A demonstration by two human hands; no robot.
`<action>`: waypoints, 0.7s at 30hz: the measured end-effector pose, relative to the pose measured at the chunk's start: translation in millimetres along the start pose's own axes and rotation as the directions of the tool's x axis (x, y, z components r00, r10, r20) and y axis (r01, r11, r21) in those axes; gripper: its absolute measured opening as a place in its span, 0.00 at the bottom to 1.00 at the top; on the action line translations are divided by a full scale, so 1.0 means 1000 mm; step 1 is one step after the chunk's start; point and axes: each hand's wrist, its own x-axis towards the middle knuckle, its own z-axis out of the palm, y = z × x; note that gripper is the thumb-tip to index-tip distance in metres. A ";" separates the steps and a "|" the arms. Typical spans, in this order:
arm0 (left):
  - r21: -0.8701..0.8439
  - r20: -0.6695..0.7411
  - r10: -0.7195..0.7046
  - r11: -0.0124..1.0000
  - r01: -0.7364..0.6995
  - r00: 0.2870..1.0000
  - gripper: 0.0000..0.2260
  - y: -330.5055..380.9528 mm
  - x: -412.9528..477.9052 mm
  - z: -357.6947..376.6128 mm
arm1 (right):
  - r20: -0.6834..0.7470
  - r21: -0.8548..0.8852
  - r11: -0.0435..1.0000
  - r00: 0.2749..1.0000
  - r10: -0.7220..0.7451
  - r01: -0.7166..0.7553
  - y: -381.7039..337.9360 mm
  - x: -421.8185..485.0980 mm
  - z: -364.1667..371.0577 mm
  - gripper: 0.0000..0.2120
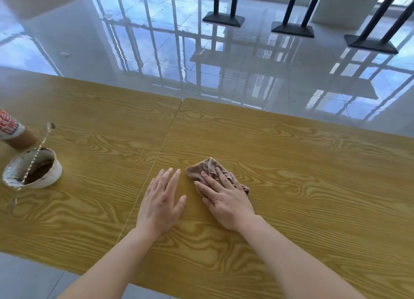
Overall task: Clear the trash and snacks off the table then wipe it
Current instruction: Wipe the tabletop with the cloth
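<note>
Two bare hands lie on the wood-grain surface [291, 164] in the head view, the only view. Right hand [226, 198] presses flat on a crumpled brown cloth [209, 167], fingers spread on top of it, palm down; grip not closed round the cloth, just pinning it to the surface. Left hand [160, 200] lies flat just beside it, fingers apart and straight, holding nothing, close to the cloth's left edge but not touching it. A seam [156, 160] runs between two joined tabletops; the left hand sits right beside that seam, the cloth lies on the right-hand top. Well apart at far left stands a white cup [42, 175] with brown residue inside and a torn foil lid edge, tilted look from the wide lens. A spiral-stem metal spoon [35, 155] stands in it, its bowl end sticking up past the rim. Behind the cup, cut by the frame edge, a bottle [13, 130] with a red and white label and brown contents. Beyond the surface, glossy tiled floor [156, 41] mirrors window frames; three black table bases [224, 19] stand far back.
</note>
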 end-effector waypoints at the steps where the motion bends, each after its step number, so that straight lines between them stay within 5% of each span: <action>1: -0.024 0.005 0.062 0.998 -0.062 0.998 0.33 0.004 0.006 -0.001 | 0.017 -0.004 0.994 0.994 -0.106 0.106 0.003 0.008 -0.003 0.24; 5: -0.067 0.088 0.187 0.981 -0.181 0.978 0.35 0.006 0.024 -0.001 | 0.017 -0.013 0.947 0.947 -0.320 0.320 0.013 0.015 -0.027 0.34; 8: -0.021 0.125 0.243 0.970 -0.243 0.962 0.32 0.006 0.032 -0.001 | -0.199 0.006 0.994 0.975 -0.102 0.106 0.016 -0.017 -0.028 0.40; 11: 0.027 0.174 0.270 0.960 -0.278 0.947 0.29 0.010 0.039 0.003 | -0.224 0.079 0.986 0.961 0.163 -0.149 0.012 -0.030 -0.017 0.38; 21: 0.230 0.122 0.182 0.951 -0.206 0.976 0.25 -0.015 0.049 0.000 | -0.258 0.114 0.993 0.965 0.053 -0.024 -0.003 0.031 -0.013 0.28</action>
